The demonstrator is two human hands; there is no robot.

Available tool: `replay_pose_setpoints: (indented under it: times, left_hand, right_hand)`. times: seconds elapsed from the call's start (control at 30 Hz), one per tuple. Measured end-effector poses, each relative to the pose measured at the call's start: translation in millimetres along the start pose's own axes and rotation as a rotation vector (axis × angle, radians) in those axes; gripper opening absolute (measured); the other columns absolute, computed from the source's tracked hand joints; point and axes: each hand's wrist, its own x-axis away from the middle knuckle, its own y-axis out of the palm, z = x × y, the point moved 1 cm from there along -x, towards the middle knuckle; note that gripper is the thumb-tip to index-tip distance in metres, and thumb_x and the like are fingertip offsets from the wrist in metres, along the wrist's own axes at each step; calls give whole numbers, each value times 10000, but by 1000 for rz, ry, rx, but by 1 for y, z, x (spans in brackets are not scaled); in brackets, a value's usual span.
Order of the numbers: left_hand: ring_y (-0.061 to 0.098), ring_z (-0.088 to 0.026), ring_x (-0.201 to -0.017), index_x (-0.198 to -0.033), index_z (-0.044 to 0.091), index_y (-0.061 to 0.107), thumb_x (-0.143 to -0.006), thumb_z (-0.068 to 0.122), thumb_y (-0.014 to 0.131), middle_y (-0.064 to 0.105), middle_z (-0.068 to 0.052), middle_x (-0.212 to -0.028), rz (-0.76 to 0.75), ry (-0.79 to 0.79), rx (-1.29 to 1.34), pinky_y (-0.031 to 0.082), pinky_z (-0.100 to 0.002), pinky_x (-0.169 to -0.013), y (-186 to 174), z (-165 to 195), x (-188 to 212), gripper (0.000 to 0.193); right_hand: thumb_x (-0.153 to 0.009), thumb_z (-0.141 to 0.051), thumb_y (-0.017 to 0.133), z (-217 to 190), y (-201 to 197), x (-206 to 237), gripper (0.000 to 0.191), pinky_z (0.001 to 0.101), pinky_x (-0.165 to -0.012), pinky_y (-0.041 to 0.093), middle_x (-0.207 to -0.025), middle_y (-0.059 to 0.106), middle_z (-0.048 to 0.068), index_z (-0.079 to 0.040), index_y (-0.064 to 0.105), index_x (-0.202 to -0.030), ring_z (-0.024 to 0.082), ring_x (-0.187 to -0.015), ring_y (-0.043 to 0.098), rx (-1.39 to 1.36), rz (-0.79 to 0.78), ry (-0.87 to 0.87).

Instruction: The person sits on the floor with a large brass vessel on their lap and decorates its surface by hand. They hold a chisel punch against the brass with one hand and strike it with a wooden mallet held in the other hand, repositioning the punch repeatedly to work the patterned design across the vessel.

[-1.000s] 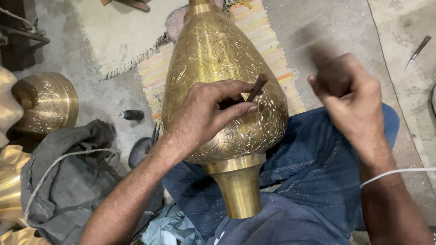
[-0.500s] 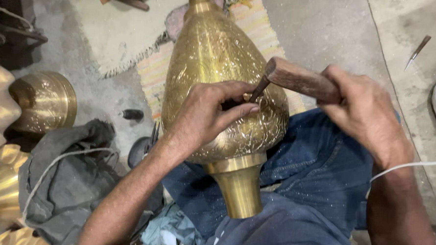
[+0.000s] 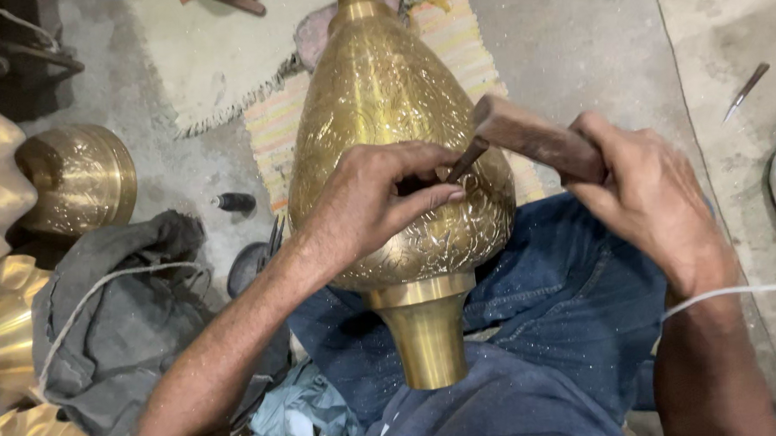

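1. The large pear-shaped engraved brass vase lies across my lap on my blue jeans, its plain flared foot towards me and its narrow neck pointing away over a striped woven mat.
2. My left hand rests on the vase's belly, fingers pinched closed around a thin dark metal chisel whose tip is hidden under my fingers.
3. My right hand is wrapped tight around a brown wooden mallet, its end touching the top of the chisel.
4. To my left, a crumpled grey cloth lies with a white cord running over it; beyond it sits a round brass bowl, with more folded brass pieces at the frame's edge.
5. A small black cylinder lies on the concrete floor just beside the mat.
6. Well off to my right, a slim pointed metal tool lies alone on the floor.
7. My left forearm covers part of the vase's lower body.
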Motion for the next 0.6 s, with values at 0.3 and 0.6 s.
replay_pose_setpoints:
  times: [0.3,0.6]
  left_hand:
    - [788,-214,-963,-1200,74,734,-931,326,749,769,-129,-1183,4,23,-25,652,-395,-848,1,0,-1,369]
    - [787,-205,-970,-1224,85,731,-933,319,735,773,-117,-1181,-7,-4,6,661,-381,-847,0,2,-2,374]
  right_hand:
    - [-948,-94,730,-6,-2,1,227,357,-768,591,-942,725,95,-65,603,-1134,198,-866,720,29,59,-185]
    - [-964,-120,744,-8,-5,-2,181,367,-654,537,-836,689,88,-70,615,-1081,199,-741,665,-66,56,-12]
